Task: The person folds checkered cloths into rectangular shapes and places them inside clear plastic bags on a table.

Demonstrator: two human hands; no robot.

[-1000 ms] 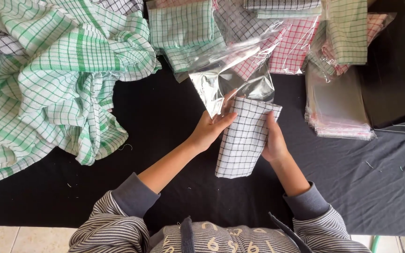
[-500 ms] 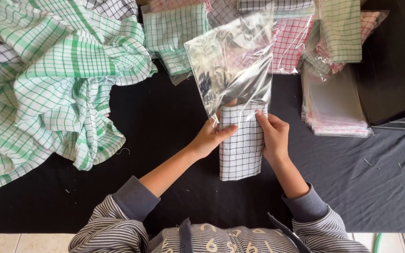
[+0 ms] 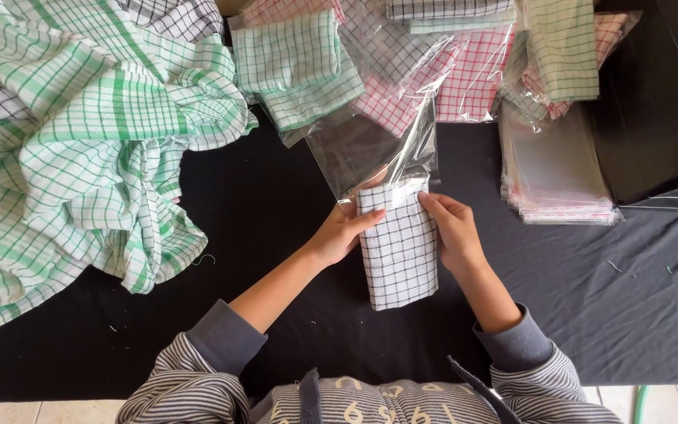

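Both hands, left (image 3: pixel 339 234) and right (image 3: pixel 453 229), gripped a folded black-checked cloth (image 3: pixel 399 247) mid-table (image 3: pixel 276 196), its top inside a clear bag (image 3: pixel 378 145). Green checked cloths (image 3: pixel 88 133) lay left, bagged cloths (image 3: pixel 433 71) behind, empty bags (image 3: pixel 555 177) right.

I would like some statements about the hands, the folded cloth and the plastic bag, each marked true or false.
1. Both hands hold a folded black-and-white checked cloth. True: the left hand and the right hand grip its sides.
2. The clear plastic bag lies flat beside the cloth. False: its mouth sits over the cloth's top end.
3. A heap of green checked cloths lies to the person's left. True.
4. The stack of empty clear bags is under the left hand. False: it lies to the right, untouched.
5. The table cover is white. False: it is black.
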